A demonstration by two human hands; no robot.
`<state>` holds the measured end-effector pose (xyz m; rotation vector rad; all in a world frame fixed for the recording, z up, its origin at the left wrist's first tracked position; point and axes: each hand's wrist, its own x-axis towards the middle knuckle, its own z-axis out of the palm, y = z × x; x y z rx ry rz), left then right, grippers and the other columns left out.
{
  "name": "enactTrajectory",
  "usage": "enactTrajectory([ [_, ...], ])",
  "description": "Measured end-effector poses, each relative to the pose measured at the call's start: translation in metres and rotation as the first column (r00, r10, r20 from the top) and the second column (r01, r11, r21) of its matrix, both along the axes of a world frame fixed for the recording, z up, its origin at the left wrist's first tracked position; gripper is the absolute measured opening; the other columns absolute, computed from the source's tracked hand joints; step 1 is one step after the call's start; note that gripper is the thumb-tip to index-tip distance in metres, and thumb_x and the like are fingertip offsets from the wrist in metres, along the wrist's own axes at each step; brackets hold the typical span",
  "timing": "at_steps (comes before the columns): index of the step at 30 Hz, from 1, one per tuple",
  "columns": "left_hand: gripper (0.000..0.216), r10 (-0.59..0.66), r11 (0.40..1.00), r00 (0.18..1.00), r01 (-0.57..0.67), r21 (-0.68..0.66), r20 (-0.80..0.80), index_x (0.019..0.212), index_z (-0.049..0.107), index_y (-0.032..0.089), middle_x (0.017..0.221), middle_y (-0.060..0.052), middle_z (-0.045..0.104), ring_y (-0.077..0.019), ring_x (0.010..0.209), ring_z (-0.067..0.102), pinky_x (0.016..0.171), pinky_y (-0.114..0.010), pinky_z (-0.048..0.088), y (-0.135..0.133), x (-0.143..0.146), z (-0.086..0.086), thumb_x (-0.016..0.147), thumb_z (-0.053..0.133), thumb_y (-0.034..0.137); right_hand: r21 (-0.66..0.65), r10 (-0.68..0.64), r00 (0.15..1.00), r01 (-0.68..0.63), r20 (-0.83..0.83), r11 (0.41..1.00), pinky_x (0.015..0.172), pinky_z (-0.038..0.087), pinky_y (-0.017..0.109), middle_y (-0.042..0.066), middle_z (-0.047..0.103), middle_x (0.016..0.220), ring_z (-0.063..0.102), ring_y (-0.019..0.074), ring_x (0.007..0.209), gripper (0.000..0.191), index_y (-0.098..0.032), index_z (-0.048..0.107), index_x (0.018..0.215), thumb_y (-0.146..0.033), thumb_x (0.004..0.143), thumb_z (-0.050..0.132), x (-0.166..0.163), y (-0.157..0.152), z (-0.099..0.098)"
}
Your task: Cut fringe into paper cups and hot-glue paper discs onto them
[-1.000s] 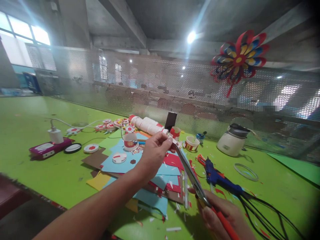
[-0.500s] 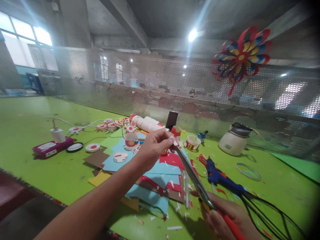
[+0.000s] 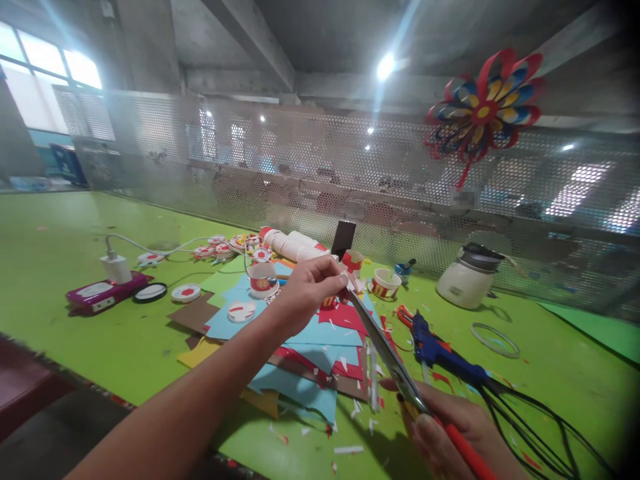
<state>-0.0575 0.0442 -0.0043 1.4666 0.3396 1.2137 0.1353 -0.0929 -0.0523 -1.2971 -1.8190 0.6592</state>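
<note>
My left hand (image 3: 319, 285) is closed in a pinch on a small white piece of paper (image 3: 353, 283) above the middle of the table. My right hand (image 3: 440, 427) grips the red handles of a pair of scissors (image 3: 385, 348). The long blades slant up and left, and their tips reach the paper at my left fingertips. Beneath my hands lie stacked sheets of light blue paper (image 3: 300, 383), with a red sheet (image 3: 345, 318) on top and brown and yellow pieces below. Small white and red snippets are scattered around the stack.
A blue hot glue gun (image 3: 425, 340) lies right of the scissors, with a beige kettle (image 3: 465, 280) behind. Paper cups (image 3: 385, 285) and stacked white cups (image 3: 295, 245) stand farther back. A purple power strip (image 3: 107, 293) is at left. A perforated metal screen (image 3: 310, 173) borders the table.
Both hands stay nearly in place, with the scissor tips still at the paper by my left fingers. The view has shifted very slightly.
</note>
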Motion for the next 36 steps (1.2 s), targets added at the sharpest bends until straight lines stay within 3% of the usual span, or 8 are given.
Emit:
enactTrajectory([
  [8, 0.014, -0.032, 0.999, 0.999, 0.032, -0.029, 0.007, 0.066, 0.052, 0.014, 0.066, -0.003, 0.058, -0.0111, 0.061, 0.054, 0.063, -0.029, 0.043, 0.0, -0.001, 0.001, 0.075, 0.06, 0.02, -0.048, 0.002, 0.999, -0.004, -0.034, 0.999, 0.038, 0.02, 0.021, -0.004, 0.029, 0.055, 0.027, 0.0087, 0.044, 0.037, -0.02, 0.068, 0.098, -0.048, 0.084, 0.048, 0.001, 0.0, -0.002],
  [20, 0.013, -0.046, 0.998, 0.999, 0.045, -0.036, -0.012, 0.067, 0.052, 0.013, 0.066, -0.003, 0.058, -0.0101, 0.06, 0.053, 0.06, -0.027, 0.04, 0.001, -0.002, 0.0, 0.076, 0.059, 0.02, -0.137, 0.004, 0.994, -0.019, -0.112, 0.99, 0.036, 0.019, 0.02, -0.006, 0.025, 0.05, 0.024, 0.0076, 0.041, 0.046, -0.016, 0.069, 0.094, -0.053, 0.083, 0.045, -0.002, 0.0, -0.005],
  [31, 0.016, -0.02, 0.996, 1.0, 0.02, -0.09, -0.001, 0.065, 0.051, 0.013, 0.065, -0.003, 0.059, -0.01, 0.057, 0.054, 0.059, -0.027, 0.041, 0.001, 0.002, -0.001, 0.073, 0.062, 0.021, -0.118, -0.038, 0.998, 0.032, -0.049, 0.992, 0.033, 0.022, 0.019, -0.006, 0.026, 0.048, 0.027, 0.0074, 0.038, 0.048, -0.013, 0.069, 0.097, -0.052, 0.085, 0.043, -0.002, -0.001, 0.0],
  [36, 0.015, 0.04, 0.993, 0.999, -0.039, -0.116, 0.01, 0.064, 0.051, 0.013, 0.063, -0.003, 0.059, -0.0104, 0.058, 0.055, 0.06, -0.027, 0.042, 0.004, 0.003, -0.001, 0.072, 0.062, 0.021, 0.02, -0.016, 0.994, 0.013, 0.11, 1.0, 0.042, 0.033, 0.021, -0.003, 0.042, 0.048, 0.039, 0.0098, 0.042, 0.041, -0.018, 0.072, 0.092, -0.048, 0.084, 0.046, -0.003, -0.001, 0.009],
])
